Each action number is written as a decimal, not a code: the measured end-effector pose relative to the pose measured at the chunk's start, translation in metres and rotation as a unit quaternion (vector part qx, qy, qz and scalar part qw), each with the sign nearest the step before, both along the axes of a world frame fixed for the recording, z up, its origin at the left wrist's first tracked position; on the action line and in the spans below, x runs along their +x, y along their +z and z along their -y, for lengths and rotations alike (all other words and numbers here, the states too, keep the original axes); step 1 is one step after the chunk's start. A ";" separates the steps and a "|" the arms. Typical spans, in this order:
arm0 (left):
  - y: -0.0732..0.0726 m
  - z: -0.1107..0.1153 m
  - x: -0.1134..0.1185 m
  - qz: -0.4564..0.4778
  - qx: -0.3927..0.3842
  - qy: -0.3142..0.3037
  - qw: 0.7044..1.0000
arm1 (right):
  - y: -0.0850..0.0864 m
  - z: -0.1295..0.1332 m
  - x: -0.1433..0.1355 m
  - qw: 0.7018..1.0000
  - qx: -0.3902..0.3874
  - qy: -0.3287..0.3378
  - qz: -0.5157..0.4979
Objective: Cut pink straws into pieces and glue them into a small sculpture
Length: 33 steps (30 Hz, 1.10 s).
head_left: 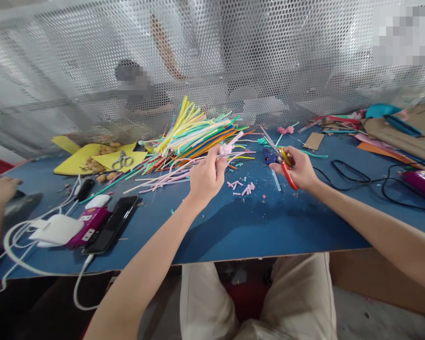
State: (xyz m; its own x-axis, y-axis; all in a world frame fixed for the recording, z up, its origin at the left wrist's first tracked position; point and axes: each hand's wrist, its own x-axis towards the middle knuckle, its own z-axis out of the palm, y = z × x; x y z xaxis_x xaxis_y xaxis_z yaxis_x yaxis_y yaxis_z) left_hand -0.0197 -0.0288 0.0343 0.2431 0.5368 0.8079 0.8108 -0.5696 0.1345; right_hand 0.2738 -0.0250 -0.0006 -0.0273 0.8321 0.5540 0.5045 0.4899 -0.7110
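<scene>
Between the fingertips of my left hand (208, 174) is a small pale pink piece (226, 149), pinched above the blue table (226, 236). My right hand (298, 167) holds scissors (269, 139) with pointed metal blades directed up and to the left, along with a red-handled tool (289, 177); how the two lie in the palm is partly hidden. A dark blue item (268, 156) is just left of the right hand. Short pink cut pieces (248, 189) are scattered on the table between my hands. Behind my left hand lies a large bundle of coloured strips (198, 134).
At the left are a phone (111, 224), a white charger (62, 229), cables, yellow sheets (80, 159) and grey-handled scissors (122, 161). Another person's hand (0, 189) is at the left edge. Black cable (354, 174) lies right. A perforated metal panel (233, 61) stands behind.
</scene>
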 end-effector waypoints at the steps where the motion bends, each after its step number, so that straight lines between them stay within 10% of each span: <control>1: 0.001 0.000 0.000 -0.005 -0.007 0.012 1.000 | 0.000 0.000 0.001 1.000 0.006 -0.003 0.006; 15: -0.005 0.000 0.004 0.007 0.024 -0.015 1.000 | 0.003 0.011 -0.006 0.974 0.183 -0.009 0.131; 33: -0.007 0.005 0.005 0.051 0.143 -0.066 0.986 | 0.004 0.019 -0.014 0.978 0.168 -0.035 0.119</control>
State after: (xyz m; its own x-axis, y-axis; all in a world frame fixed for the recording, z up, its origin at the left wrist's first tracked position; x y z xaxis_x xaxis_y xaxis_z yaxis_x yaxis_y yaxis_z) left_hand -0.0146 -0.0335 0.0273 0.2049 0.2520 0.9458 0.7170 -0.6964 0.0302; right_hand 0.2598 -0.0444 0.0035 -0.1372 0.6087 0.7815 0.6771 0.6335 -0.3746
